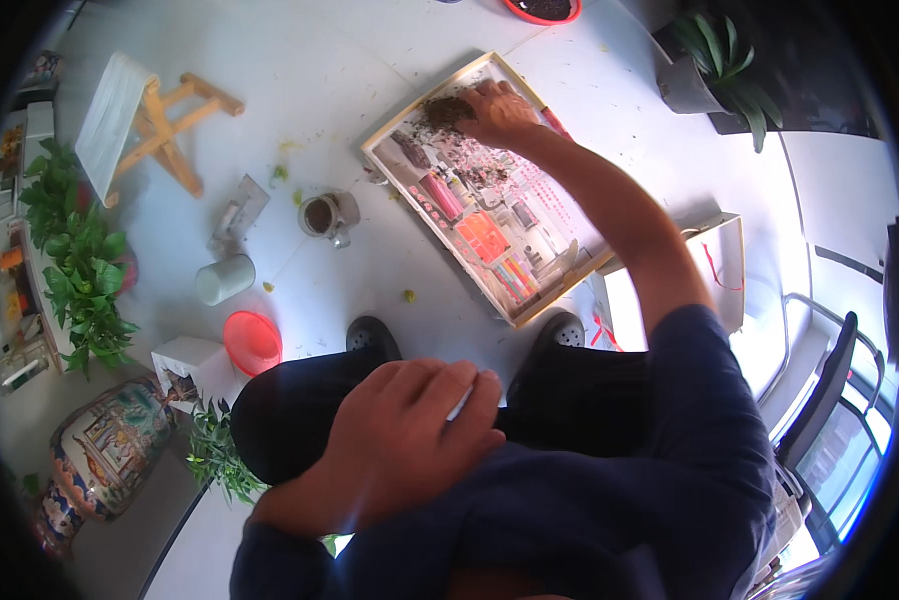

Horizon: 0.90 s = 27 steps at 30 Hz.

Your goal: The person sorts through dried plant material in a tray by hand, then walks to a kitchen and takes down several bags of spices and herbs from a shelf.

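My right hand (502, 115) reaches far forward into a shallow tray-like box lid (378, 140) lined with printed paper. Its fingers are apart and touch a small heap of dark soil (446, 112). Loose crumbs of soil are scattered across the print below the heap. Close to my body, my left hand (405, 435) rests above my lap with its fingers bent and drawn together. A pale sliver shows between those fingers, too small to name.
Left of the lid stand a glass mug (322, 216) with dark contents, a white cup (226, 280) on its side, a red pot (253, 342) and a wooden folding stool (160, 130). An open white box (720, 270) lies right. Potted plants and a large painted vase (115, 445) line the sides.
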Each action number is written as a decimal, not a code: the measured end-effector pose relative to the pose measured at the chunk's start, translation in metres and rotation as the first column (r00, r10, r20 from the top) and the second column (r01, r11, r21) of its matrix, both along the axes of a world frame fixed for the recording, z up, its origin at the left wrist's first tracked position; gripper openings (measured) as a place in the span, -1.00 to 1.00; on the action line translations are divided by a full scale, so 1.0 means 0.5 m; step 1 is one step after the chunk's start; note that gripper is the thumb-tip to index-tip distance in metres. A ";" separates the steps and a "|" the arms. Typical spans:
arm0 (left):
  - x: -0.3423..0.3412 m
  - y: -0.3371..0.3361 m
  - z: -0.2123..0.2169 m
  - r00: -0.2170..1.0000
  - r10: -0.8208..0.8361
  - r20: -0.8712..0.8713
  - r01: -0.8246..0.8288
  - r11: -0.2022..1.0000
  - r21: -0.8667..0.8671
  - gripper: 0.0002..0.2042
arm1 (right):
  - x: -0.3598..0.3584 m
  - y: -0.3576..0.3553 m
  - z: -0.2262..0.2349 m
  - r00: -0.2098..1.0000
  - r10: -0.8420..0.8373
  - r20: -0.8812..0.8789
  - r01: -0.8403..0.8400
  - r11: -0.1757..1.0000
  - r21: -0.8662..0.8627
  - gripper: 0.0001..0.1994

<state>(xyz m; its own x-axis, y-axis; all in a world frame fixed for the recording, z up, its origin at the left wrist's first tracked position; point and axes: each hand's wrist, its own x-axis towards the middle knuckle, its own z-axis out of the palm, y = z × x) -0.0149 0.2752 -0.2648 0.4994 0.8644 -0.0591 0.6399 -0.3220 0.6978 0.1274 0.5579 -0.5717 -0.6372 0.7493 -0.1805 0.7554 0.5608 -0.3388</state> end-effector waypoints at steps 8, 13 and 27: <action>-0.029 0.015 -0.069 0.971 -0.006 -0.240 0.022 0.998 0.065 -0.58 | -0.049 -0.119 -0.107 0.997 0.080 0.009 -0.080 0.997 0.021 -0.65; -0.022 0.007 -0.068 0.970 -0.029 -0.240 0.037 0.999 0.030 -0.58 | 0.017 -0.096 -0.071 0.981 -0.081 -0.177 0.062 0.992 -0.107 -0.77; 0.010 -0.002 -0.053 0.965 -0.009 -0.261 0.027 0.997 0.067 -0.58 | 0.141 -0.046 0.040 0.975 0.125 -0.185 -0.186 0.913 -0.363 -0.43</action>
